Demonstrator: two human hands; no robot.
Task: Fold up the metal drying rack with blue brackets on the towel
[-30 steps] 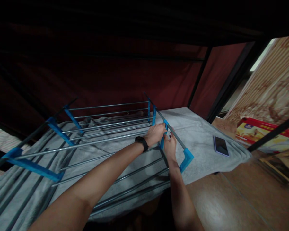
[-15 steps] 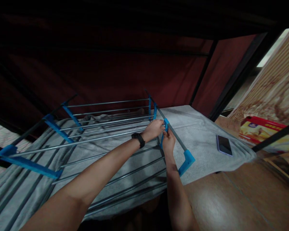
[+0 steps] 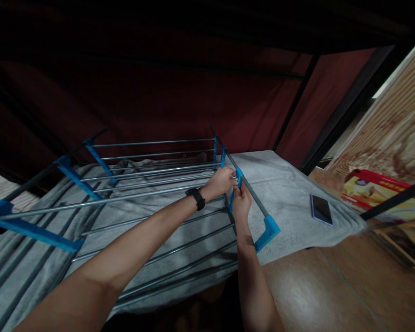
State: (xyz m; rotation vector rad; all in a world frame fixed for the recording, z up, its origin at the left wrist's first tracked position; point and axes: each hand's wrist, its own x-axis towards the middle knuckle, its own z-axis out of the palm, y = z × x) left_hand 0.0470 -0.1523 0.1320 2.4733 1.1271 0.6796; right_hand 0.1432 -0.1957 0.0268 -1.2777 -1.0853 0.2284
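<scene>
A rack of grey metal rods (image 3: 152, 170) with blue plastic brackets lies across the grey blanket (image 3: 280, 184). My left hand (image 3: 222, 180), with a black watch on its wrist, is closed around a rod end beside a middle blue bracket (image 3: 240, 177) on the rack's right side. From just below, my right hand (image 3: 242, 203) pinches that same bracket, its fingers close to the left ones. The exact join between rod and bracket is hidden by my fingers. A blue corner piece (image 3: 268, 233) caps the near end of the right side tube (image 3: 254, 196).
On the blanket to the right lies a phone (image 3: 321, 210). Beyond it are a red and yellow box (image 3: 376, 191) and a wooden crate (image 3: 404, 244) by the tiled floor (image 3: 304, 286). Dark bed-frame posts (image 3: 295, 101) and a dark red curtain (image 3: 152, 101) stand behind the rack.
Both hands stay at the same bracket with nearly the same grip. The rack's left end appears slightly further left and higher; the view has shifted a little.
</scene>
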